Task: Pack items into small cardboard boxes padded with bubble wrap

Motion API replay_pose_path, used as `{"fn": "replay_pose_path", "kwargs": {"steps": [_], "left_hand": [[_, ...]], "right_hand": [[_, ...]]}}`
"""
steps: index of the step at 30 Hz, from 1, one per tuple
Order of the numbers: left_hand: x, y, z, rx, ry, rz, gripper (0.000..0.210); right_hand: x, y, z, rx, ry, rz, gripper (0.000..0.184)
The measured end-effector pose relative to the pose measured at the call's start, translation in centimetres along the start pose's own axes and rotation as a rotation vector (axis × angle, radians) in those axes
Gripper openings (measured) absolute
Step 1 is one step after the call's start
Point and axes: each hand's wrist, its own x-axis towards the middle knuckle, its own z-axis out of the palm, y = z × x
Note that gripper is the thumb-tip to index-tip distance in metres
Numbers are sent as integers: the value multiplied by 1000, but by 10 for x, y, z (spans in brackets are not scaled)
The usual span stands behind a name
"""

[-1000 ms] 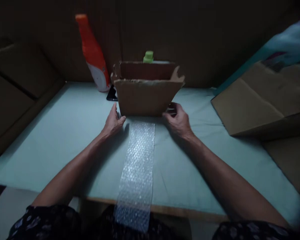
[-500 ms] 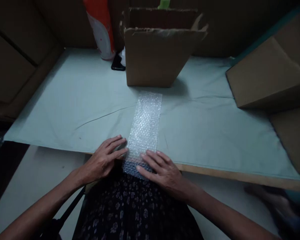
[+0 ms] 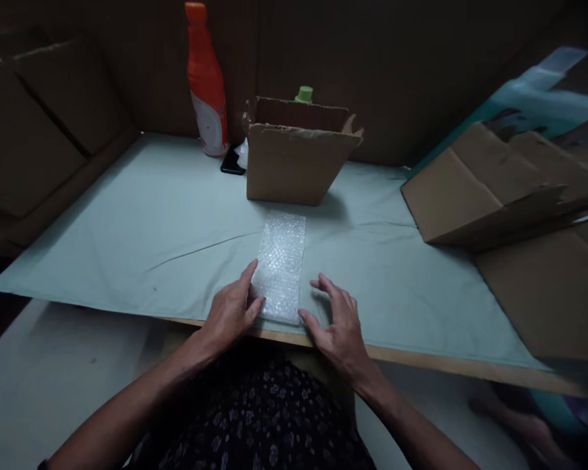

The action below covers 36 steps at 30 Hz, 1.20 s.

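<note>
A flat strip of clear bubble wrap (image 3: 281, 264) lies lengthwise on the pale green tablecloth (image 3: 176, 222), its near end close to the table's front edge. My left hand (image 3: 232, 307) is at the strip's lower left side, thumb and fingers apart and the thumb at its edge. To the right of the strip is my right hand (image 3: 339, 326), open with fingers spread. Its thumb tip is by the near right corner; whether it touches I cannot tell.
Behind the strip stands an open cardboard box (image 3: 287, 163), with a green cap (image 3: 304, 94) showing beyond it. An orange bottle (image 3: 208, 85) and a black phone-like object (image 3: 232, 162) are to its left. More cardboard boxes (image 3: 460, 189) stand at the right. Another person's arm (image 3: 524, 421) shows at lower right.
The bubble wrap strip, whose near end hung over the table edge, now lies wholly on the cloth. My right hand has moved off it to its right side. The view has tilted up.
</note>
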Motion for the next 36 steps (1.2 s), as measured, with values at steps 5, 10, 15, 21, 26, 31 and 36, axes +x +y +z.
{"fn": "replay_pose_path", "kwargs": {"steps": [5,10,15,21,26,31,36], "left_hand": [[5,-8,1,96,11,100,73],[-6,-4,-12,135,196,396,65],[-15,2,-16,124,48,513,40],[2,-1,-2,66,84,245,32],[6,-2,-2,208,163,302,33],[-9,5,-11,199,88,463,43],[3,-1,-9,98,79,306,39]], "right_hand": [[-6,-2,-7,-52,-148,-267,40],[6,-2,0,30,-172,-254,16],[18,3,-8,292,-308,4,16],[11,13,-13,101,-67,-155,27],[15,12,2,-52,-196,-345,27],[29,15,7,131,-258,-255,21],[33,12,-1,72,-209,-238,26]]}}
